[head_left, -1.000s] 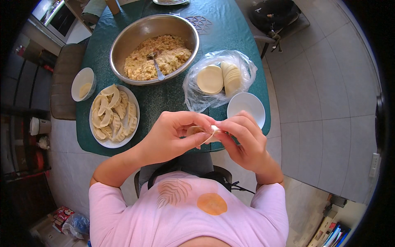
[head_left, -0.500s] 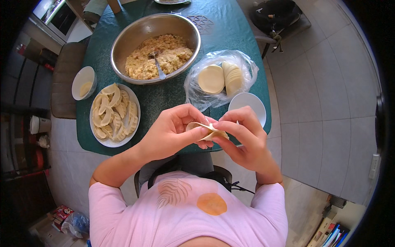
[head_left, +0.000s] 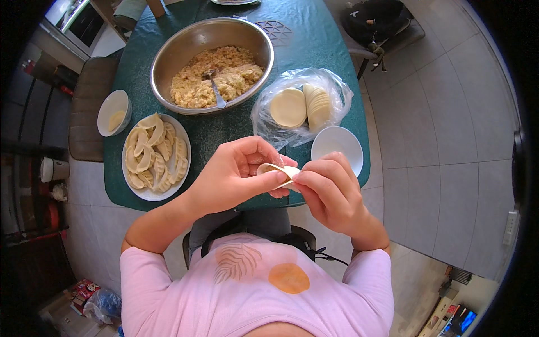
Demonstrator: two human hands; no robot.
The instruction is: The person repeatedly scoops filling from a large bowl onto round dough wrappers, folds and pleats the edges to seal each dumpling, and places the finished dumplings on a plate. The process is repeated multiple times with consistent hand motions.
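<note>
Between my two hands, over the table's near edge, is a dumpling (head_left: 279, 169) whose pale wrapper is folded over filling, its left end still gaping. My left hand (head_left: 242, 173) cradles it, the thumb along the near side and the fingers curled behind. At its right end my right hand (head_left: 330, 189) pinches the wrapper's edges together between thumb and fingers. Just beyond my hands, a clear plastic bag (head_left: 265, 124) holds stacked round wrappers (head_left: 288, 108). A white bowl (head_left: 338, 147) stands close behind my right hand.
A white plate (head_left: 152, 196) of finished dumplings is at the left of the green-covered table (head_left: 224, 127). Beside it stands a small white bowl (head_left: 114, 112) with something pale inside. Farther back, a large metal bowl (head_left: 158, 70) contains minced filling (head_left: 196, 73) and a spoon (head_left: 217, 94).
My right fingers have closed in on the dumpling's right end, which was spread open before. The wrapper's edges there are now pressed together. My left hand stays nearly in place.
</note>
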